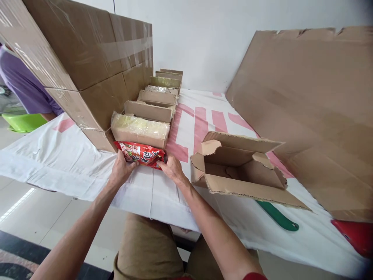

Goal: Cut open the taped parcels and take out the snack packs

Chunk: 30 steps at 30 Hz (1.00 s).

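Note:
A red printed food packet (141,154) lies lengthwise between my two hands, close to the table's front edge. My left hand (124,167) grips its left end, thumb on the near side. The right end is pinched by my right hand (171,167). Right behind the packet stands a small cardboard box (140,136) with clear tape over its top. To the right, an open cardboard box (239,167) shows a bare interior, its flaps spread outward.
A tall wall of taped cartons (96,50) rises on the left. More small boxes (151,111) run back in a row. A large cardboard sheet (314,116) leans at right. A green handle (278,216) and a red object (354,235) lie near the front edge. Someone in a purple shirt (25,83) is at far left.

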### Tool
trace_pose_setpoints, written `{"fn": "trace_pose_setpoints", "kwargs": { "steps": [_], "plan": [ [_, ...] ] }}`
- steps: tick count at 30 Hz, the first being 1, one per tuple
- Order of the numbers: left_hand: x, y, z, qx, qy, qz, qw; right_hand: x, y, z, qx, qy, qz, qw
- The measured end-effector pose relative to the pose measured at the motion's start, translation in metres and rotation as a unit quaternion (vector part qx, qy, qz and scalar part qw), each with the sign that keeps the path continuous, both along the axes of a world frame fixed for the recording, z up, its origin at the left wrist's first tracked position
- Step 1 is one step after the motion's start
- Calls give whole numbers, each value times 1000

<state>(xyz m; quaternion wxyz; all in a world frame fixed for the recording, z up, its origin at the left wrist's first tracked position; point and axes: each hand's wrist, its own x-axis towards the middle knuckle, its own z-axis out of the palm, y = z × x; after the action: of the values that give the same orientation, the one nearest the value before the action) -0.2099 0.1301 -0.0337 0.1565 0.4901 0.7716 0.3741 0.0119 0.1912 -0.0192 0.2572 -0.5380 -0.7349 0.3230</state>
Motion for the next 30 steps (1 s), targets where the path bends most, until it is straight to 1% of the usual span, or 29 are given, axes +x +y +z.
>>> {"fn": "trace_pose_setpoints", "kwargs": {
  "steps": [8, 13, 17, 21, 24, 27, 30],
  "plan": [
    [-7, 36, 1, -19, 16, -13, 1000, -12, 31, -4, -2, 15, -23, 1000],
    [-9, 54, -1, -39, 34, -12, 999, -15, 48, -7, -11, 30, -33, 999],
    [-5, 64, -1, -45, 50, -7, 998, -14, 58, -9, -13, 43, -41, 998],
    [0, 67, -2, -49, 63, 3, 997, -13, 62, -15, -2, 50, -61, 997],
    [3, 67, -2, -45, 68, 11, 997, -15, 60, -21, 20, 55, -83, 995],
    [4, 64, -1, -36, 67, 19, 997, -16, 54, -27, 51, 63, -97, 992],
    [5, 55, 2, -16, 66, 22, 997, -14, 38, -32, 80, 65, -101, 990]
  ]
}}
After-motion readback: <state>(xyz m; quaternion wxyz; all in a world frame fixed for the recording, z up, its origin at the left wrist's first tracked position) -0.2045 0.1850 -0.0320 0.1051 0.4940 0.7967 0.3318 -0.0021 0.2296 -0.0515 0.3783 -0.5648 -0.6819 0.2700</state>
